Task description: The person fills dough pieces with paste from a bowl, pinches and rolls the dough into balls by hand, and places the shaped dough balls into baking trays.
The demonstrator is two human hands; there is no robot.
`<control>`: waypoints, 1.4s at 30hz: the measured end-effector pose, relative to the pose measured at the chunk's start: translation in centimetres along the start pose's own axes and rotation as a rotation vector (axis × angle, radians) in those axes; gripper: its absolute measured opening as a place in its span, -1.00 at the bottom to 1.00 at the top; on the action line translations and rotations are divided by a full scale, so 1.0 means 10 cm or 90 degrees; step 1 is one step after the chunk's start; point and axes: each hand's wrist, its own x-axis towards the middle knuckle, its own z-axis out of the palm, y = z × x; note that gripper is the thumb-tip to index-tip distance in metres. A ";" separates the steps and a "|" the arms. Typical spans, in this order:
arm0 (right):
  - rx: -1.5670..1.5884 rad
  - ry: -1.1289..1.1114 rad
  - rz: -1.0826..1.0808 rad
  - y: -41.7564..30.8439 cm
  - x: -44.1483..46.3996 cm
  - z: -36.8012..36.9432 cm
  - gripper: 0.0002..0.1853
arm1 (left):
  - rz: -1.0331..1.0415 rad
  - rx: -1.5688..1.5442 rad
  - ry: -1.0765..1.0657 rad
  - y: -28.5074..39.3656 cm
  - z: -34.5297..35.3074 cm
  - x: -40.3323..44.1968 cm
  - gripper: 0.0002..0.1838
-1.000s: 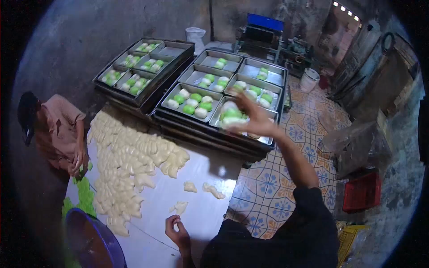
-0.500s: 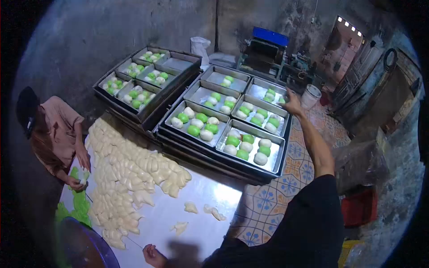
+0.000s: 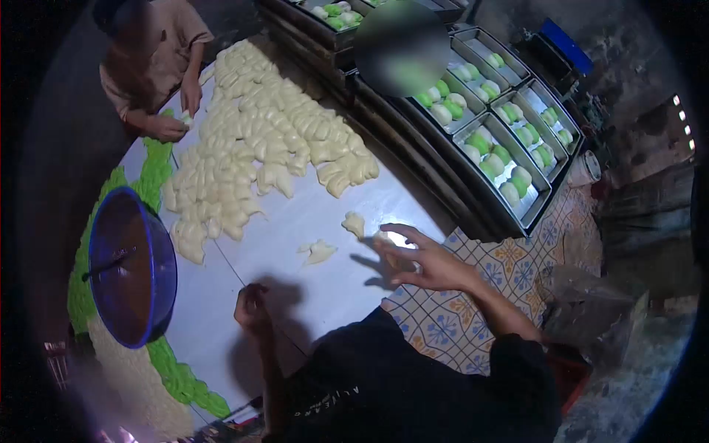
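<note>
My right hand (image 3: 427, 262) is over the right part of the white table (image 3: 295, 214), its fingers spread. A small pale dough piece (image 3: 385, 242) lies by its fingertips, partly covered by them. Two more loose scraps are close by: a dough piece (image 3: 353, 224) and a flatter dough scrap (image 3: 318, 252). My left hand (image 3: 253, 306) hovers near the table's front, fingers curled in; what is inside them, if anything, is hidden. A large spread of pale dough pieces (image 3: 258, 133) covers the table beyond both hands.
Stacked metal trays (image 3: 543, 210) with green and white dough balls stand at the back right. A blue basin (image 3: 151, 273) sits at left beside green dough (image 3: 177, 376). Across the table, another person's hands (image 3: 168, 127) hold a small piece. A dark round blur hides some trays.
My right hand has left the trays and come down over the table, its fingers spreading. My left hand shows farther into view. The whole view has turned toward the table.
</note>
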 end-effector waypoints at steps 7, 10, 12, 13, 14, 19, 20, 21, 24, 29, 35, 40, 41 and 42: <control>0.021 0.029 0.136 0.74 -0.14 0.96 -0.47 | 0.089 0.037 -0.135 0.21 0.16 -0.31 -0.93; 0.252 0.101 0.167 0.36 -0.04 0.98 -0.52 | 0.105 0.063 -0.179 0.26 0.17 -0.40 -0.86; 0.501 0.107 0.049 0.11 0.29 1.04 -0.47 | -0.013 0.015 -0.262 0.49 0.16 -0.42 -0.79; 0.549 0.092 0.042 -0.10 0.48 1.04 -0.47 | 0.020 -0.004 -0.238 0.63 0.20 -0.42 -0.71; 0.596 0.073 0.029 -0.32 0.69 1.06 -0.48 | 0.059 -0.018 -0.208 0.78 0.21 -0.38 -0.62; 0.494 0.141 -0.062 -1.23 1.29 1.34 -0.62 | 0.057 -0.017 0.035 1.11 -0.04 -0.20 -0.69; 0.479 0.160 -0.064 -1.34 1.33 1.38 -0.65 | 0.065 -0.008 0.064 1.10 -0.13 -0.17 -0.69; 0.490 0.179 -0.052 -1.42 1.35 1.48 -0.68 | 0.057 -0.074 0.093 1.02 -0.16 -0.20 -0.72; 0.370 0.116 -0.096 -1.39 1.54 1.70 -0.74 | -0.015 -0.203 0.185 0.78 -0.24 -0.26 -0.79; 0.372 0.039 -0.343 -1.52 1.74 1.76 -0.55 | -0.218 -0.598 0.126 0.52 -0.47 -0.23 -0.87; 0.693 -0.184 -0.134 -1.44 1.90 1.85 -0.06 | -0.229 -1.155 -0.102 0.49 -0.42 -0.14 -0.24; 0.959 -0.175 -0.098 -1.26 2.06 1.70 0.28 | 0.008 -0.989 -0.277 0.68 -0.90 0.76 -0.09; 0.916 -0.151 -0.075 -1.23 2.09 1.67 0.26 | -0.050 -0.882 -0.060 0.90 -1.08 0.98 -0.16; 0.875 -0.125 -0.051 -1.18 2.07 1.66 0.24 | 0.007 -0.632 0.057 0.91 -1.28 1.23 -0.22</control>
